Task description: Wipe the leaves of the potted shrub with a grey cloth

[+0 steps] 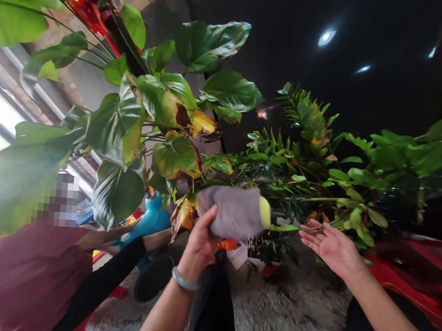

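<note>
My left hand (200,240) is raised and closed on a grey cloth (232,212) with a yellow edge, held against the lower leaves of a big-leaved plant (144,113). A browned, yellowing leaf (182,214) hangs just left of the cloth. My right hand (329,245) is open, palm up, with its fingers under a thin green stem (315,226) of a smaller bushy plant (306,157). A pale bracelet (184,280) circles my left wrist.
Another person in a maroon top (25,272) stands at the lower left, a black sleeve (101,278) reaching toward a blue object (151,218). A black pot (154,277) and a white tag (239,253) sit below the plants. A red surface (406,282) lies at right.
</note>
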Demonstrator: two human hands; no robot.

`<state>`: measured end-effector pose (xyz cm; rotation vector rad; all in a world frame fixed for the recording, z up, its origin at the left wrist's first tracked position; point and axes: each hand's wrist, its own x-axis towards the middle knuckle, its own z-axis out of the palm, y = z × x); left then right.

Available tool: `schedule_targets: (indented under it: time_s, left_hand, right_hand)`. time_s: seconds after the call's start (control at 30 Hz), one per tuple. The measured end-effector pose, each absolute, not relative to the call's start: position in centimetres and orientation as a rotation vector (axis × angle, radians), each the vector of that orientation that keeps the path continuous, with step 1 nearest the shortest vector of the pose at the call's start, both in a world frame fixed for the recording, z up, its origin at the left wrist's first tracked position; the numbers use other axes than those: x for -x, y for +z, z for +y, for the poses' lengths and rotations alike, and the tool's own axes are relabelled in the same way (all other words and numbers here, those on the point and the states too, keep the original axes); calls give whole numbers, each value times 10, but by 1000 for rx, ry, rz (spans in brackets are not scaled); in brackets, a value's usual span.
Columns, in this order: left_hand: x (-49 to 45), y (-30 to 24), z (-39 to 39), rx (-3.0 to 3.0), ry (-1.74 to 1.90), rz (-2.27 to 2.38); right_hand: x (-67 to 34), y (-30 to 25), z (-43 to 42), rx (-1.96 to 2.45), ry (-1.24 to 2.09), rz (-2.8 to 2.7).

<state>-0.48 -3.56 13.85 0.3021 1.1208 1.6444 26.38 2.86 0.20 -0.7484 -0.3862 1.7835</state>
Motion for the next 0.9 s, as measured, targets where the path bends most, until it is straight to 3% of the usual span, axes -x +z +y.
schedule_targets:
  time_s: [0.13, 0.3, 0.4, 0.57, 0.67, 0.9]
  left_hand:
    - [17, 154, -11, -286, 1942, 1069]
    - [-11, 88, -52, -131, 1335, 1342]
    - [-12, 78, -77, -158, 1244, 1305]
    - [23, 139, -43, -239, 1801, 1106]
    - [35, 149, -15, -270, 2031, 1080]
    - [14, 73, -65, 112, 1452, 1444]
  right_hand:
    - [-259, -1, 32, 749, 1763, -377]
    - [-257, -5, 33, 785, 1774, -385]
    - [-259, -4, 31, 797, 1777, -381]
    - [-258, -1, 33, 800, 1781, -370]
    - [-253, -4, 34, 790, 1765, -373]
    - [-255, -14, 35, 753, 1777, -408]
